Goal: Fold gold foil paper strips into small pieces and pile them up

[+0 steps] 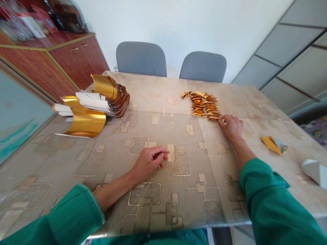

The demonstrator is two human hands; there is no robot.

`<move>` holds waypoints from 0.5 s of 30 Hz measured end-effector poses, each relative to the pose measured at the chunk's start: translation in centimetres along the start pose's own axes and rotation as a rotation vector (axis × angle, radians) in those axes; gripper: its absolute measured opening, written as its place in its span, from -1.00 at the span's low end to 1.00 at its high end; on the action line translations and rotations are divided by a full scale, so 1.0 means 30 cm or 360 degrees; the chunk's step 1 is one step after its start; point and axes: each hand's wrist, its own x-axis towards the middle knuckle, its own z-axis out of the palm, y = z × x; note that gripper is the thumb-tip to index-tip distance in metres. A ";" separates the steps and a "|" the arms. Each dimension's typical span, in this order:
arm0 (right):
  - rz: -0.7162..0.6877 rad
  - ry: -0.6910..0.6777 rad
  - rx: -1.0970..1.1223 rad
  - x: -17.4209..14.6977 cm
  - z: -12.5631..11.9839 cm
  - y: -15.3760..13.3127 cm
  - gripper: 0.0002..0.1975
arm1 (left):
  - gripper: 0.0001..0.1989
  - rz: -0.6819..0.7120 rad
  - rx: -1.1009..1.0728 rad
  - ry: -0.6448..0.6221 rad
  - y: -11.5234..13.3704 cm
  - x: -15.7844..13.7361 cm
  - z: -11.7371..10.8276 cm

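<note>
My left hand (152,160) rests over the middle of the patterned tablecloth, its fingers loosely bent with a gap between thumb and index finger; I see nothing in it. At the near end of the right-hand row of folded gold paper pieces (211,106), my right hand (232,126) pinches the nearest piece with its fingertips. Beside that row lies a second row of gold pieces (198,104), packed close together. A single piece (186,94) sits apart at the far left of them.
A thick stack of gold and white paper sheets (120,102) stands at the left, with a curled gold sheet (88,119) before it. A gold-and-white folded piece (273,144) and a white folded piece (315,173) lie at the right. Two grey chairs (141,58) stand beyond the table.
</note>
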 end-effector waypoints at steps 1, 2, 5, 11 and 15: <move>0.0004 0.0003 -0.0013 0.002 0.002 0.003 -0.80 | -0.71 0.0000 -0.0001 -0.0003 0.000 0.000 0.000; 0.0008 0.0004 -0.0022 0.002 0.004 0.005 -0.79 | -0.71 0.0004 0.0000 -0.0003 0.000 0.000 0.000; 0.0015 0.0003 -0.0028 -0.001 0.009 0.002 -0.78 | -0.71 0.0010 0.0015 0.0000 0.001 0.000 0.000; 0.0031 0.0045 -0.0084 0.009 0.007 -0.025 -0.76 | -0.71 0.0018 0.0014 -0.0005 0.000 -0.002 -0.001; 0.0044 0.0002 -0.0191 0.017 -0.008 -0.041 -0.74 | -0.72 0.0008 -0.0002 -0.0007 -0.002 -0.002 -0.001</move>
